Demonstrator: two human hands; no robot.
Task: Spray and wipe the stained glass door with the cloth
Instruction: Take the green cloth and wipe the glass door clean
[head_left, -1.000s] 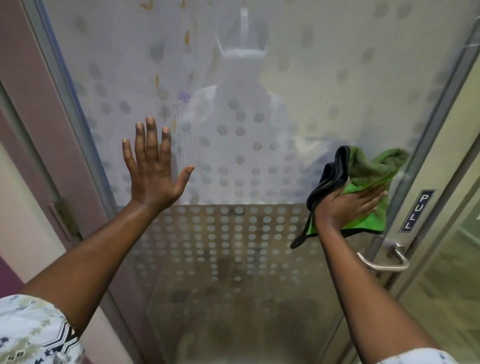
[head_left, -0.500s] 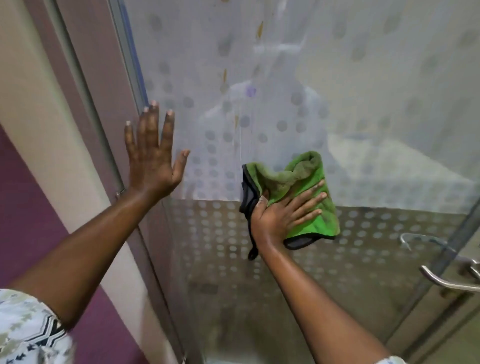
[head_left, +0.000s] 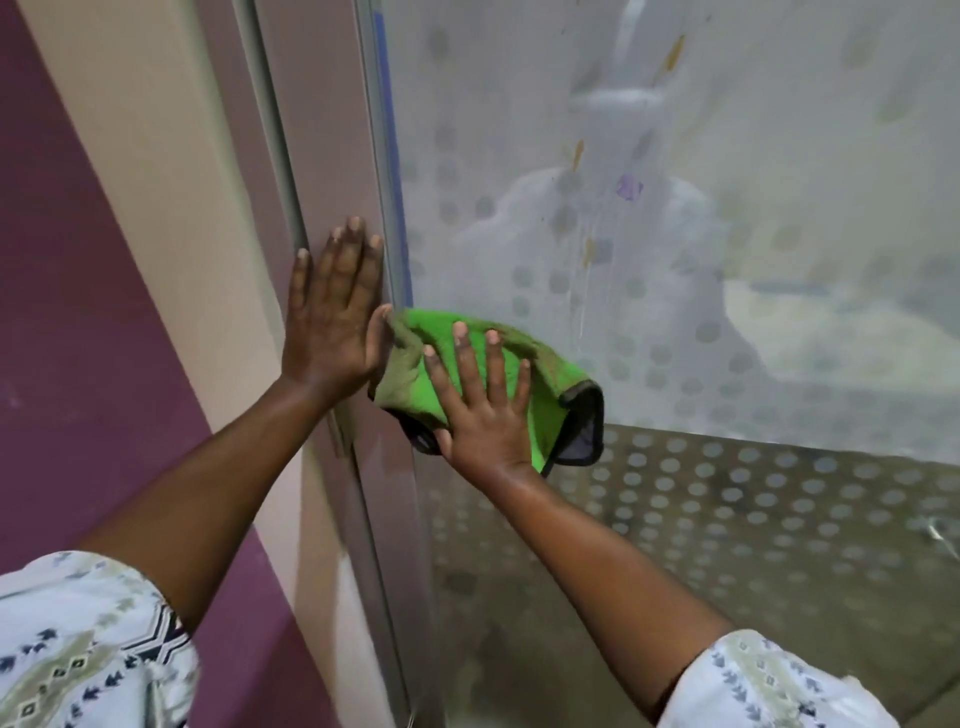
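Observation:
The glass door (head_left: 727, 249) has a frosted, dotted upper part with yellow streaks and a purple smear (head_left: 628, 187) on it. My right hand (head_left: 480, 400) presses a green cloth with a dark edge (head_left: 556, 374) flat against the glass near the door's left edge. Fingers of that hand are spread over the cloth. My left hand (head_left: 332, 312) lies flat and open on the door frame (head_left: 332, 130), its thumb touching the cloth. No spray bottle is in view.
A purple and cream wall (head_left: 104, 234) runs along the left of the frame. The lower glass (head_left: 753, 519) is clear with rows of dots. A bit of the metal handle (head_left: 943, 535) shows at the right edge.
My right hand has swept the cloth leftward across the glass, from beside the handle to the left edge. The view has swung left, and my left hand now rests on the frame.

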